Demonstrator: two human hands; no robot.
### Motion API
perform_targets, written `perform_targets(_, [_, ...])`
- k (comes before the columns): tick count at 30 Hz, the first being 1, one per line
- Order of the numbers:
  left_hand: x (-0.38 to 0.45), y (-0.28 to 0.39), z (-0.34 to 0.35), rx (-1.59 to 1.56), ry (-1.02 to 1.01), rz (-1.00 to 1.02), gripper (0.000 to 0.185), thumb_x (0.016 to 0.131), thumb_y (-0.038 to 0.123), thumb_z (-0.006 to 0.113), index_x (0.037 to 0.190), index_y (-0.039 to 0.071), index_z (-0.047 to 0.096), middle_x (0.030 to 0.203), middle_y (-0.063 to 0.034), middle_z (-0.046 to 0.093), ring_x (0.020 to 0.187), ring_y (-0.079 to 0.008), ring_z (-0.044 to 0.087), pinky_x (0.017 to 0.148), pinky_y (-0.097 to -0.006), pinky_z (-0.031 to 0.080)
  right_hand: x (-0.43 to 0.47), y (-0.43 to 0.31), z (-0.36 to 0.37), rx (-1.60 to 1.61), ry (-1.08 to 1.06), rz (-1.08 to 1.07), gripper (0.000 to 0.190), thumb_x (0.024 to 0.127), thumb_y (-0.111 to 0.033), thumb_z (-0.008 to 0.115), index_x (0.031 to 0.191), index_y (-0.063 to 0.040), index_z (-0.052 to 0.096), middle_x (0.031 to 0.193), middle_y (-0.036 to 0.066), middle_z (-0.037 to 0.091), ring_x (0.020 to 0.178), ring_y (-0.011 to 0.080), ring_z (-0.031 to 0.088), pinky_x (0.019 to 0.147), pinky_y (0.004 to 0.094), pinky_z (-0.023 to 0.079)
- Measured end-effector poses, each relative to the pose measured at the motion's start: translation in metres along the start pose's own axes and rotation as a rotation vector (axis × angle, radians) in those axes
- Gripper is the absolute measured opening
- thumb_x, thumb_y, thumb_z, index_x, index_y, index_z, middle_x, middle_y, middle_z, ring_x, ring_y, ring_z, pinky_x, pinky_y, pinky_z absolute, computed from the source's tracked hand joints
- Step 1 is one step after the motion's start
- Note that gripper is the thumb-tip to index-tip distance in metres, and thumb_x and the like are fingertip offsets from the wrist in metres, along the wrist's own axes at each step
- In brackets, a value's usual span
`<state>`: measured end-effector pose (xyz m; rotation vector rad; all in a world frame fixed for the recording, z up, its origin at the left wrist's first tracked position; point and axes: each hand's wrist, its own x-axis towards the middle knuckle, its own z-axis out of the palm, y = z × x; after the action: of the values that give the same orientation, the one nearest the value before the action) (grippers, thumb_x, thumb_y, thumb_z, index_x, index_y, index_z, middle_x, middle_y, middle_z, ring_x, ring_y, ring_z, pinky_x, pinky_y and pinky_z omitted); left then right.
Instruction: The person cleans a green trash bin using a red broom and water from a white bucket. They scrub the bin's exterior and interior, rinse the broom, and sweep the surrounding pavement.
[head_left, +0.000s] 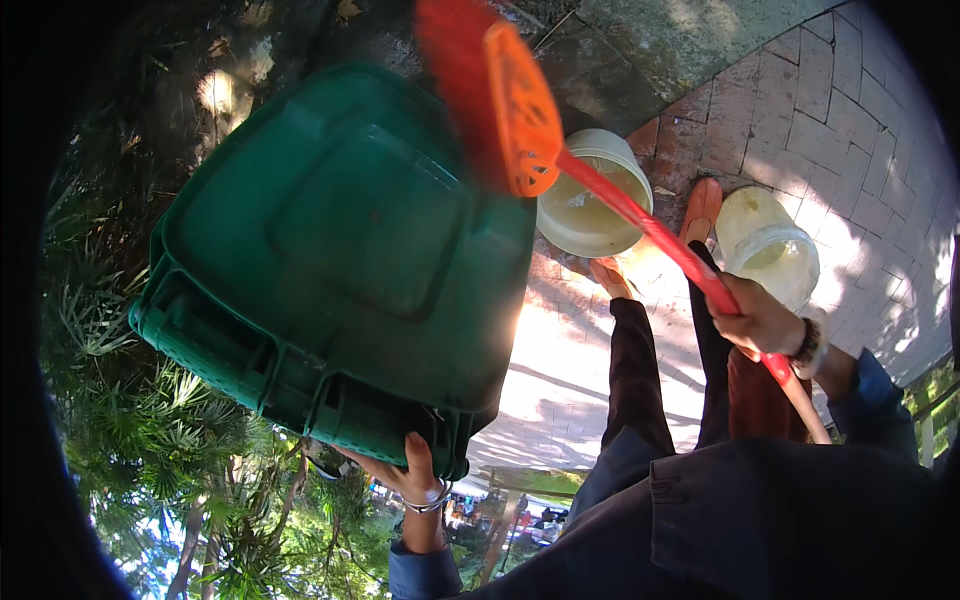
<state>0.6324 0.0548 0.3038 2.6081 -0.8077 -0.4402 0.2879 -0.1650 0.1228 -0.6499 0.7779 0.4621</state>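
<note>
A large green plastic wheeled bin (360, 225) fills the left and middle of the view, its lid facing me. My left hand (409, 469) is closed around the handle bar at the lid's near edge, with a bangle on the wrist. My right hand (757, 319) grips the red handle of a broom (645, 217). The broom's orange head (525, 112) is raised over the bin's far right corner, and its red bristles (461, 82) are blurred. Just beyond the handle stands a whitish plastic bucket (596, 244) holding cloudy liquid.
A second whitish bucket (772, 255) is beside my right shoe (703, 206). Brick paving (810, 112) lies to the right, with a dark, wet-looking slab (615, 67) at the top. Spiky-leaved plants (150, 427) border the bin on the left.
</note>
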Motion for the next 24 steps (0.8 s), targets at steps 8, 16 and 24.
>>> perform_targets(8, [-0.009, -0.038, -0.03, 0.295, -0.107, 0.268, 0.103, 0.081, 0.04, 0.067, 0.147, -0.004, 0.001, 0.153, -0.0233, 0.007, 0.138, -0.0326, 0.019, 0.112, -0.0427, 0.017, 0.169, -0.054, 0.026, -0.558, 0.216, -0.534, 0.02, 0.074, -0.005, 0.055, 0.091, 0.003, 0.049, 0.074, 0.024, 0.058, 0.077, 0.0424, 0.06, 0.066, 0.0452, 0.048])
perform_targets(16, [0.024, -0.003, -0.01, -0.112, 0.057, -0.017, 0.087, 0.078, 0.023, 0.065, 0.146, 0.0, 0.016, 0.145, -0.017, 0.028, 0.129, -0.028, 0.033, 0.108, -0.0419, 0.027, 0.205, -0.075, 0.036, -0.661, 0.205, -0.639, 0.023, 0.074, -0.004, 0.055, 0.093, 0.007, 0.049, 0.081, 0.027, 0.06, 0.079, 0.0411, 0.061, 0.071, 0.0479, 0.048])
perform_targets(24, [0.025, 0.018, 0.004, -0.248, 0.059, -0.079, 0.104, 0.074, 0.032, 0.072, 0.148, -0.002, 0.007, 0.149, -0.0156, 0.023, 0.133, -0.027, 0.027, 0.111, -0.0395, 0.019, 0.067, 0.035, 0.025, -0.645, 0.016, -0.199, 0.029, 0.074, -0.008, 0.055, 0.098, 0.005, 0.045, 0.077, 0.026, 0.057, 0.079, 0.0434, 0.059, 0.07, 0.0502, 0.045])
